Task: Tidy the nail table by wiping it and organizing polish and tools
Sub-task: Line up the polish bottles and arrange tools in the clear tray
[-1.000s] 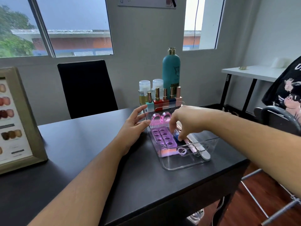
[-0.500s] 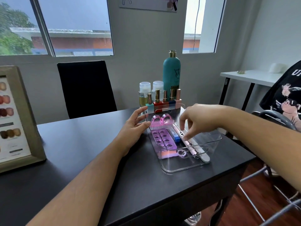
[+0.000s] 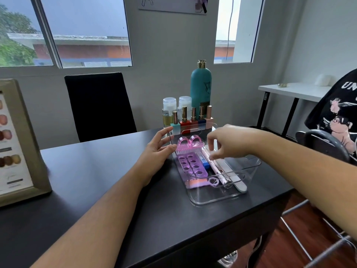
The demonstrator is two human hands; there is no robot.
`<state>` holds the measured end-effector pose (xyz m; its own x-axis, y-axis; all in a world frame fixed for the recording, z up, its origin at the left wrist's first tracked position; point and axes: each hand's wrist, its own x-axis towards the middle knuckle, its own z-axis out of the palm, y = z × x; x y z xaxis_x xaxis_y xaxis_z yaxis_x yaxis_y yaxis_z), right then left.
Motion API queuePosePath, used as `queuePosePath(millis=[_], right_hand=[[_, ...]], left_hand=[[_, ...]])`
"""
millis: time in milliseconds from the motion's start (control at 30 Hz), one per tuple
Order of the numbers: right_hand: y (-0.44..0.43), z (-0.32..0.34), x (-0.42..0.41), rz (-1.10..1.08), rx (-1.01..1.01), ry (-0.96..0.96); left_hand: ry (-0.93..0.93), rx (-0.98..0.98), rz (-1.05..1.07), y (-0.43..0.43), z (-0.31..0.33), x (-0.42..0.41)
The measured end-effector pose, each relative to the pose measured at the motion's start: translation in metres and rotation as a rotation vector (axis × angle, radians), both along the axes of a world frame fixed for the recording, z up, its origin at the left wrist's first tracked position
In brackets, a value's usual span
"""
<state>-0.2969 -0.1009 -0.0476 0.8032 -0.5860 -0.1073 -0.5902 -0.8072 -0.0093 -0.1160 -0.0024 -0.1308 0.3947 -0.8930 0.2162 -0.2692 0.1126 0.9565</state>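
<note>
Tray, clear plastic, sits at the right end of the surface, close to the right edge, same spot as a second ago. What changed: the right hand was down inside the tray with its fingertips on the tools and is now lifted higher, wrist up. The left hand has not moved and the tray contents are unchanged.

Counts:
- five polish bottles in one row at the far edge, just behind the tray
- two clear pump bottles behind that row
- one teal bottle behind them too
- in the tray, one each: pink brush, purple toe separator, blue block, pink pen-shaped tool, nail file, orange buffer, small purple ring-handled tool
- one framed colour chart at the left edge
- one black chair beyond the far edge

Hands: the left has its fingers straight and spread, laid against the tray's left wall, with the topmost fingertip up by the far-left corner. The right has its fingers loosely bent and pointing down over the pink pen-shaped tool, gripping nothing — whether a tip touches the tool, cannot tell.
</note>
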Motion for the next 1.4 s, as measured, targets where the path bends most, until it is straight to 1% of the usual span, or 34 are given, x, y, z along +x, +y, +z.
queuePosePath(millis=[67, 100, 133, 233, 300, 467, 567, 633, 667, 767, 900, 1233, 1300, 1400], right_hand=[[-0.002, 0.002, -0.003, 0.044, -0.262, 0.012], [-0.002, 0.001, -0.003, 0.071, -0.336, 0.014], [-0.001, 0.0, -0.003, 0.092, -0.335, 0.009], [0.005, -0.006, -0.001, 0.103, -0.152, 0.02], [0.005, -0.009, 0.001, 0.091, -0.112, 0.017], [-0.002, -0.007, 0.0, 0.065, -0.167, -0.038], [-0.014, 0.003, -0.007, 0.075, -0.272, -0.08], [-0.02, 0.006, -0.01, 0.081, -0.337, -0.001], [-0.022, 0.005, -0.011, 0.083, -0.336, 0.066], [-0.022, -0.002, -0.008, 0.098, -0.25, 0.204], [-0.025, -0.007, -0.005, 0.073, -0.185, 0.228], [-0.028, -0.01, -0.004, 0.021, -0.202, 0.283], [-0.028, -0.009, -0.006, 0.022, -0.203, 0.246], [-0.028, -0.006, -0.01, 0.05, -0.142, 0.048]], left_hand=[[-0.002, 0.003, -0.001, -0.001, 0.0, 0.0], [-0.004, 0.004, -0.001, -0.001, 0.0, -0.001], [-0.005, 0.007, 0.001, -0.001, 0.001, -0.001], [-0.001, 0.007, 0.002, 0.0, 0.002, -0.002], [-0.001, 0.011, 0.003, 0.001, 0.003, -0.002], [0.001, 0.016, 0.005, 0.002, 0.003, -0.003], [0.004, 0.017, 0.005, 0.002, 0.003, -0.003], [0.006, 0.017, 0.003, 0.001, 0.003, -0.003], [0.002, 0.02, 0.004, 0.001, 0.003, -0.003], [0.002, 0.022, 0.005, 0.001, 0.003, -0.004], [0.004, 0.021, 0.009, 0.002, 0.004, -0.004], [-0.012, 0.031, 0.017, 0.003, 0.006, -0.006], [-0.017, 0.032, 0.019, 0.002, 0.005, -0.006], [-0.017, 0.029, 0.017, 0.002, 0.005, -0.005]])
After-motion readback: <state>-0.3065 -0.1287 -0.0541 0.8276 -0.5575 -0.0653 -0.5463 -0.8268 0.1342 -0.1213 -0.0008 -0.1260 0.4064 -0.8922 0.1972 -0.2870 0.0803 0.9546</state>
